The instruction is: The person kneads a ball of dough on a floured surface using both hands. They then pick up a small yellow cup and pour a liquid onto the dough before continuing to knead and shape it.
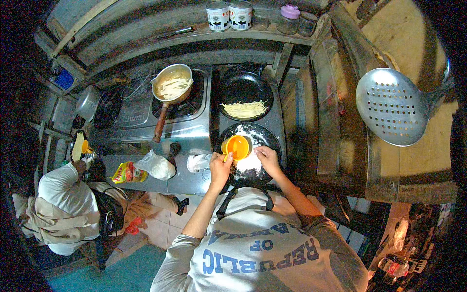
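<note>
My left hand [220, 169] grips an orange plastic cup [238, 147] by its handle side, tilted over a dark round pan [233, 129]. White flour [250, 163] lies in that pan. At the flour's right edge is my right hand [267, 160], its thumb and fingertips pinched together; whether something small is between them cannot be told. Behind this pan, a black frying pan [245, 87] has thin pale noodle-like strips [245, 109] along its near side. To my left, a plastic bag of white powder [160, 167] stands by a yellow-red packet [128, 173].
A saucepan [172, 99] with pale strips sits on the steel gas stove [182, 133], its wooden handle towards me. Another person [65, 193] sits at far left. A large perforated skimmer [392, 106] hangs at right. Cans [240, 16] and jars [288, 23] line the back shelf.
</note>
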Tool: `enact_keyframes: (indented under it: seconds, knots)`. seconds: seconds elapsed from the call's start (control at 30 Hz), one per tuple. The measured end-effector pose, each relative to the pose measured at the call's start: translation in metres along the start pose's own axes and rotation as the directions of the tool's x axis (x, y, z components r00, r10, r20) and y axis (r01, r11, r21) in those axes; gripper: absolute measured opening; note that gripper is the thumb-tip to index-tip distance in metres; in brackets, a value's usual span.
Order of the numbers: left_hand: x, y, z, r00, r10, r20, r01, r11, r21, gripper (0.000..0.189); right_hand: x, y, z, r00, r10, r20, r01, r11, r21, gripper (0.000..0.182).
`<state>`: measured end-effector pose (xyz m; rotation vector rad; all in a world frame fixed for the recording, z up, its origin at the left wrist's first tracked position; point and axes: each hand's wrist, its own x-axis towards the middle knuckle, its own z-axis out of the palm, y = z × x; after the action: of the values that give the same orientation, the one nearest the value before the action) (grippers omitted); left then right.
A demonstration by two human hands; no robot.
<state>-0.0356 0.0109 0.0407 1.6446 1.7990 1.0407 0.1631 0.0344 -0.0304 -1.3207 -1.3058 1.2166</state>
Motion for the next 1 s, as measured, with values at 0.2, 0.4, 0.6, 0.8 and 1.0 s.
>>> enact_keyframes:
  seconds: [0.2, 0.4, 0.6, 0.8, 1.0]
  knots:
    - [-0.001, -0.003, 0.005, 0.999, 0.034, 0.006, -0.035, 0.998, 0.049, 0.031, 0.000, -0.009, -0.001, 0.999, 0.034, 0.009, -0.034, 0.999, -0.034, 0.015]
    - [-0.003, -0.004, 0.008, 1.000, 0.016, 0.021, -0.017, 0.998, 0.068, 0.032, -0.001, -0.007, 0.000, 1.000, 0.021, 0.002, -0.021, 1.000, -0.006, 0.015]
    - [-0.001, -0.003, 0.008, 0.996, 0.087, -0.017, -0.084, 0.991, 0.107, 0.037, 0.000, -0.006, -0.001, 0.999, 0.044, 0.002, -0.044, 0.999, -0.002, 0.015]
    - [-0.001, 0.001, 0.007, 0.997, 0.082, 0.001, -0.082, 0.992, 0.095, 0.037, 0.000, -0.008, 0.000, 1.000, 0.011, -0.011, -0.011, 1.000, 0.006, 0.015]
    - [-0.002, 0.014, 0.001, 0.998, 0.065, 0.019, -0.067, 0.990, 0.127, 0.035, -0.001, -0.010, 0.000, 1.000, 0.007, -0.021, -0.007, 1.000, 0.014, 0.015]
